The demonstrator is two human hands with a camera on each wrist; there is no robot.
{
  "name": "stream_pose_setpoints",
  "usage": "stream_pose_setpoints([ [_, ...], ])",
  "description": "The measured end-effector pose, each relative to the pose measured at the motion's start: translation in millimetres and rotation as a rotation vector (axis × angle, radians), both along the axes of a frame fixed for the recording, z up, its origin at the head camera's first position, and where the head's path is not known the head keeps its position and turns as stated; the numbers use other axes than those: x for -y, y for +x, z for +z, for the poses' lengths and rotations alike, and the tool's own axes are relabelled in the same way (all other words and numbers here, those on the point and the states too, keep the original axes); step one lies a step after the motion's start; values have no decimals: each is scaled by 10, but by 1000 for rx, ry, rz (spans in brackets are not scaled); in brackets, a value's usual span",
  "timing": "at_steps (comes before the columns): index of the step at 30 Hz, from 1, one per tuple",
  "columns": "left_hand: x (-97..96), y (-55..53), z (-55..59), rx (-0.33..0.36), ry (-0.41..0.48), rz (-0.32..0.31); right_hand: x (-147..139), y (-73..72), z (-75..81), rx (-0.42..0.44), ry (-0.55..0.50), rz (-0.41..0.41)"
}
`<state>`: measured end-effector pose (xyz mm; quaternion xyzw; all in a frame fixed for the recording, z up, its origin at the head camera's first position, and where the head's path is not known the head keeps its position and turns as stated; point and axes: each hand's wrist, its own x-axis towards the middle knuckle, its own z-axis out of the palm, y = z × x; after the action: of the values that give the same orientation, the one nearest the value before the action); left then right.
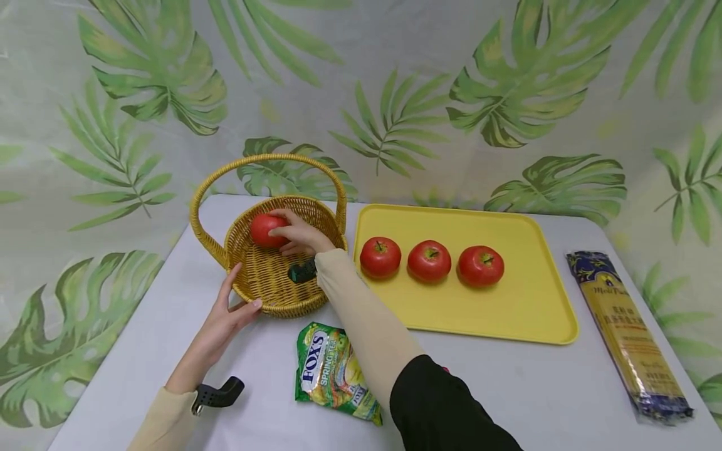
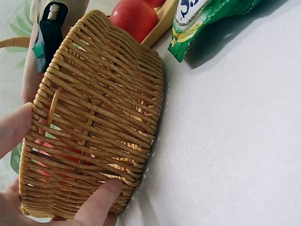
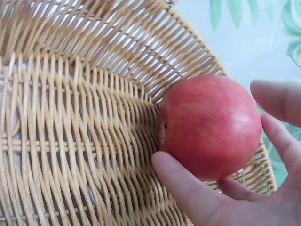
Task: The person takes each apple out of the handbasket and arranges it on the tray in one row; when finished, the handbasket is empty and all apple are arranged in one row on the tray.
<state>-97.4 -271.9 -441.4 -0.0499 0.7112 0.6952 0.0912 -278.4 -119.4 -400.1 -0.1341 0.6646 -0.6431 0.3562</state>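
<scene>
Right hand [image 1: 301, 237] grips the tomato [image 1: 266, 229] inside the basket [image 1: 271, 285], whose near wall the open left hand [image 1: 225, 319] steadies; judged step: lifting out, requiring clearance under the handle.

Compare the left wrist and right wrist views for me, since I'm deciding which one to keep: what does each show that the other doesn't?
Only the left wrist view shows the basket's outer wall with the left hand touching it, the green candy bag, an apple on the yellow tray and the white table. Only the right wrist view shows the basket's inside, where the right hand holds a red apple against the inner wall. Both show the wicker basket.
</scene>
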Motion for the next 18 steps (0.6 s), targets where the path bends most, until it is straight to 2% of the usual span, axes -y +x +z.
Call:
stream_pose_setpoints([
  [12, 5, -4, -14, 0, -4, 2, 16, 83, 18, -165, 142, 225],
  [18, -2, -7, -17, 1, -10, 7, 82, 90, -2, -390, 285, 331],
])
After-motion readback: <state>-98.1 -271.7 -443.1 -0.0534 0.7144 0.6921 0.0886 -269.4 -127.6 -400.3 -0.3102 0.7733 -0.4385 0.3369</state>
